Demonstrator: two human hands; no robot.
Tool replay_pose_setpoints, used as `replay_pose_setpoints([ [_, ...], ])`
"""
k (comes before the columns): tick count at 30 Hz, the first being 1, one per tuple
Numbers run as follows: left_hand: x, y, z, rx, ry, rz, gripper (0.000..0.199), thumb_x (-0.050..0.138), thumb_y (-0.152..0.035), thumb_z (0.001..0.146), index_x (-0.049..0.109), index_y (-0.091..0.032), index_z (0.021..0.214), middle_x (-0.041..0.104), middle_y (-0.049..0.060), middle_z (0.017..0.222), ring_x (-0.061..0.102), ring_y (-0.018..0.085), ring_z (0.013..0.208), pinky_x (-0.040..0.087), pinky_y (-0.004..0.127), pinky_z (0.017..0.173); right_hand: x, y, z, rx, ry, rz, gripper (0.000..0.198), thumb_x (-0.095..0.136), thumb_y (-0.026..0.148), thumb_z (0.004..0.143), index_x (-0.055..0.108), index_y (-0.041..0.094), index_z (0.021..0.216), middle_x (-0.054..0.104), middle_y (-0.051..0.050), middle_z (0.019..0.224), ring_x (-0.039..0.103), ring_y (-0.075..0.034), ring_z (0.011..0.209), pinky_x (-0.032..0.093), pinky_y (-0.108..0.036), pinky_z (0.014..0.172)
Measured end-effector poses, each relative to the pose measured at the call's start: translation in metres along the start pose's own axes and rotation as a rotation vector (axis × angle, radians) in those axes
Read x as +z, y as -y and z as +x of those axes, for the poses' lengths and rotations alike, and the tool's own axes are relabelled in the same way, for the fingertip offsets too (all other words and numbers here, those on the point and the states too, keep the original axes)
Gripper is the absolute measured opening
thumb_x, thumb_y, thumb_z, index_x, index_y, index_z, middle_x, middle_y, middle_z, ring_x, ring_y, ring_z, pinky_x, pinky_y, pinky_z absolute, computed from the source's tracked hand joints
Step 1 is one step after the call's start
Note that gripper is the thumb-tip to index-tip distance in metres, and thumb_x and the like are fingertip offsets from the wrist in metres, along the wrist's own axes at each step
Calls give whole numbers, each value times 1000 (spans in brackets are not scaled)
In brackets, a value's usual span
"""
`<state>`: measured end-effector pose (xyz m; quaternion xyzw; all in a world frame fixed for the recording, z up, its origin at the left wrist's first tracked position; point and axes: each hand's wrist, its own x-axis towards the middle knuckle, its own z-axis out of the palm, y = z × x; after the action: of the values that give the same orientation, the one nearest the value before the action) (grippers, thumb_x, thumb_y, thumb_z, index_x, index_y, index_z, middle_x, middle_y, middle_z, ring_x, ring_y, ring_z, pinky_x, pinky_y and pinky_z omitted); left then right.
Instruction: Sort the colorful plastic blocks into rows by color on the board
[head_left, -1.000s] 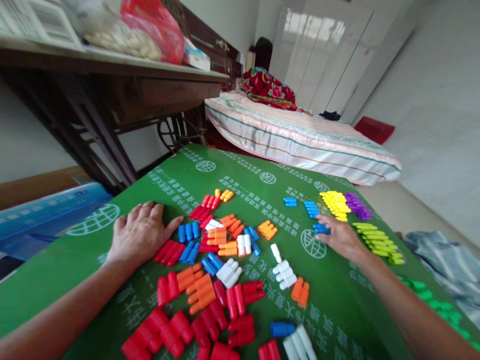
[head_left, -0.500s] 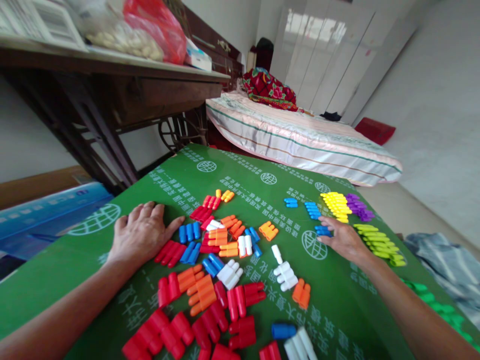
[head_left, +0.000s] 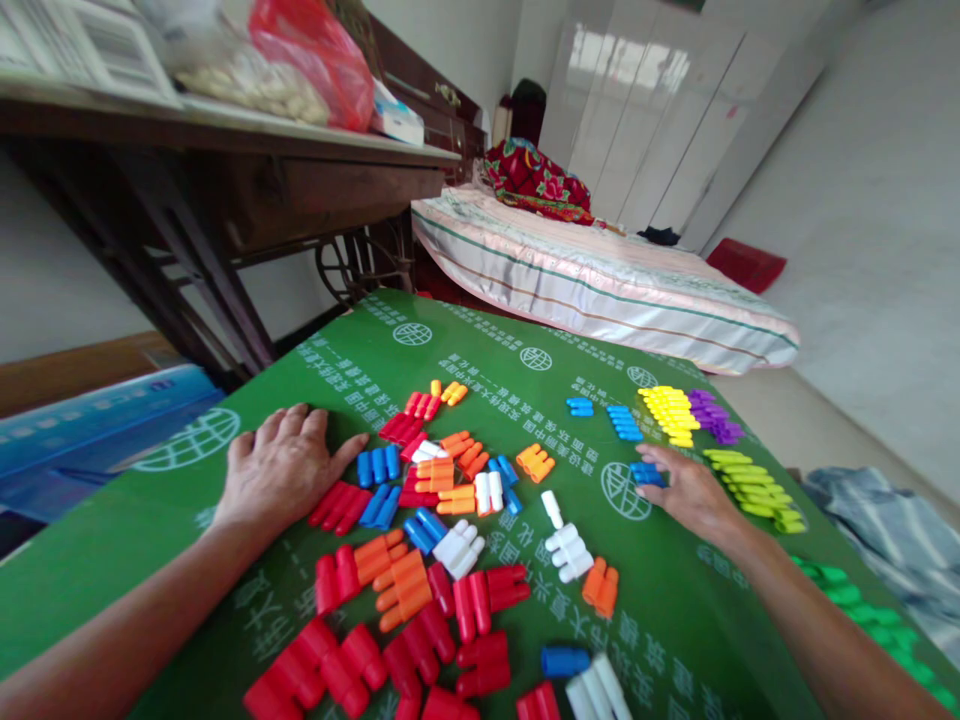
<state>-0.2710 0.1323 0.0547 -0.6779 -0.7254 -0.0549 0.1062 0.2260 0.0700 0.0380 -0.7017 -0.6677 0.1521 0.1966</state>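
Note:
My left hand (head_left: 281,465) lies flat on the green board (head_left: 480,345), its fingers spread and its thumb pointing at a row of blue plastic bullet-shaped pieces (head_left: 379,464). Dark red pieces (head_left: 341,507) lie just below that thumb. Over on the right, my right hand (head_left: 686,485) has its thumb and fingers around a small blue plastic piece (head_left: 646,473), close to the board. Beyond it are a blue cluster (head_left: 624,422) and a smaller blue one (head_left: 580,406). Yellow pieces (head_left: 670,414), purple pieces (head_left: 714,416) and lime pieces (head_left: 754,490) sit in rows near the right edge.
Red (head_left: 487,663), orange (head_left: 403,588) and white pieces (head_left: 570,551) are scattered across the middle and front. Green pieces (head_left: 870,610) line the right edge by my forearm. A wooden sewing-machine table (head_left: 322,190) stands at the left, a bed (head_left: 600,270) behind.
My right hand and the blue piece between its fingers have shifted slightly toward me, away from the blue cluster. My left hand has stayed in place.

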Motion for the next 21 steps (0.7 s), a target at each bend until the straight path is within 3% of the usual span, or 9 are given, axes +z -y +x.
replay_pose_setpoints([
  [9, 0, 0, 0, -5, 1, -5, 73, 21, -68, 82, 51, -14, 120, 48, 18, 135, 37, 35, 130, 33, 51, 100, 0, 3, -8, -17, -9, -33, 55, 65, 33, 69, 59, 24, 122, 68, -5, 115, 66, -22, 96, 51, -37, 86],
  [13, -2, -1, 0, -5, 7, -5, 71, 22, -67, 82, 52, -14, 118, 48, 18, 134, 37, 34, 130, 33, 51, 100, -5, 8, -3, -38, -32, -58, 47, 63, 44, 73, 65, 23, 116, 69, -7, 111, 66, -23, 95, 51, -36, 85],
  [18, -4, -2, 0, -2, 22, -9, 72, 22, -67, 83, 50, -13, 122, 46, 19, 137, 36, 35, 131, 33, 51, 102, -9, 20, 27, -2, -146, -294, 39, 53, 48, 83, 69, 24, 109, 68, -7, 110, 66, -23, 93, 51, -35, 82],
  [21, -5, -2, -1, -5, 21, -8, 71, 22, -67, 83, 51, -13, 120, 47, 19, 136, 36, 35, 131, 33, 50, 102, -5, 26, 40, -8, -127, -417, 35, 51, 44, 86, 69, 25, 109, 67, -7, 110, 63, -22, 99, 49, -33, 82],
])
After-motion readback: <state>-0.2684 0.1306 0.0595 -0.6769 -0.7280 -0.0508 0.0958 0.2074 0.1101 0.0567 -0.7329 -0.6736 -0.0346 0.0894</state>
